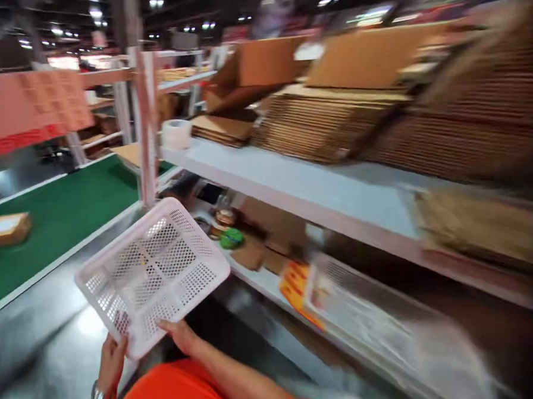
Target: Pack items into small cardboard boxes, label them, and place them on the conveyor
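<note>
A pale pink-white plastic basket (153, 277) with a perforated base is held out in front of my body, tilted, and nothing can be made out inside it. My left hand (111, 359) grips its near left corner, with a watch on that wrist. On the near edge, further right, my right hand (179, 336) is closed over the rim, thumb on the inner side. The fingers beneath the basket are hidden.
To the left, a green conveyor belt (83, 200) carries a small cardboard box (6, 229). A white shelf (292, 173) on the right bears stacks of flattened cartons (329, 122) and a tape roll (177, 134). A metal post (143, 110) stands beyond the basket.
</note>
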`<state>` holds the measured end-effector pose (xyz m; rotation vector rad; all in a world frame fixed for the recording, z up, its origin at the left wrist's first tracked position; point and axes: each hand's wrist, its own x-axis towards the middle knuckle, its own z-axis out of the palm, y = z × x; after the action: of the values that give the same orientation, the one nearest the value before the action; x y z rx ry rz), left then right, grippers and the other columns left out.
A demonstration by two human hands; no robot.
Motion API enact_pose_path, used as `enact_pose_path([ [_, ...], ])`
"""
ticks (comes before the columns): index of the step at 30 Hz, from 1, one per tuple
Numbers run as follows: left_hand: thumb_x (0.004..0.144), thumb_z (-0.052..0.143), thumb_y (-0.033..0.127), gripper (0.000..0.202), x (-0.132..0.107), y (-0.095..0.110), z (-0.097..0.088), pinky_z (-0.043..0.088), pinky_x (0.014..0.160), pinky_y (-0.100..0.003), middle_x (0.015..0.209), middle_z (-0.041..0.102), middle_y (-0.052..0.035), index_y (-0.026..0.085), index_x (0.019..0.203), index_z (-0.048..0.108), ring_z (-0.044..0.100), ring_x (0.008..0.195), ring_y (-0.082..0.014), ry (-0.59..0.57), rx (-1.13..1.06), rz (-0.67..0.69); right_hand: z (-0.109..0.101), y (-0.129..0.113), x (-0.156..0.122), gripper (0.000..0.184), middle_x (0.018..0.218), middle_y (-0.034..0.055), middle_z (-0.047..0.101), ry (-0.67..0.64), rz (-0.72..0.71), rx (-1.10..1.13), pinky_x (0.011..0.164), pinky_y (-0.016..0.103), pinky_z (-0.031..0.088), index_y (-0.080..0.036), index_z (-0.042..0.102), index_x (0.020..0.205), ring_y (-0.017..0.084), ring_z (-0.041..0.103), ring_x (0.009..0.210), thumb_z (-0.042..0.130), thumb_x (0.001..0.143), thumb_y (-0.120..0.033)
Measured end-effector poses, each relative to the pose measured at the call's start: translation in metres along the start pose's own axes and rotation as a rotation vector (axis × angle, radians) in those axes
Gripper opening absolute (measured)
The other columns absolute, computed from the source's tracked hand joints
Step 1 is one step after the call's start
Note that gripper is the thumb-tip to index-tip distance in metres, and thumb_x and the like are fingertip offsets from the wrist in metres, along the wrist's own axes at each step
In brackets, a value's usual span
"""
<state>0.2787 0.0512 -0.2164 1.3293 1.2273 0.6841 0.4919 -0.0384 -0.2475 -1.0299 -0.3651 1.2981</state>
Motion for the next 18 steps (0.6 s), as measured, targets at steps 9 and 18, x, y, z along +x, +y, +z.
enact_pose_path([
  [9, 0.057, 0.091, 0.075, 0.099, 0.01, -0.03, 0.042, 0.061, 0.117, -0.053, 0.132, 0.083, -0.014, 0.025, 0.139, 0.068, 0.072, 0.137, -0.0434, -0.557, 0.202, -0.122, -0.13, 0.048, -0.183, 0.035, 0.101, 0.0048, 0.082, 1.097, -0.355, 0.562, 0.107, 0.049, 0.062, -0.024, 0.073, 0.09, 0.032, 0.078, 0.108, 0.083, 0.057, -0.029],
  [18, 0.067, 0.081, 0.07, 0.071, 0.018, -0.077, -0.026, 0.06, 0.119, -0.058, 0.118, 0.087, -0.0054, 0.032, 0.125, 0.069, 0.077, 0.128, -0.0445, -0.485, 0.34, -0.097, -0.18, 0.046, -0.344, 0.027, 0.067, -0.0036, 0.057, 1.692, -0.166, 0.518, 0.066, 0.035, 0.063, -0.024, 0.048, 0.078, 0.018, 0.064, 0.062, 0.075, 0.077, -0.023],
])
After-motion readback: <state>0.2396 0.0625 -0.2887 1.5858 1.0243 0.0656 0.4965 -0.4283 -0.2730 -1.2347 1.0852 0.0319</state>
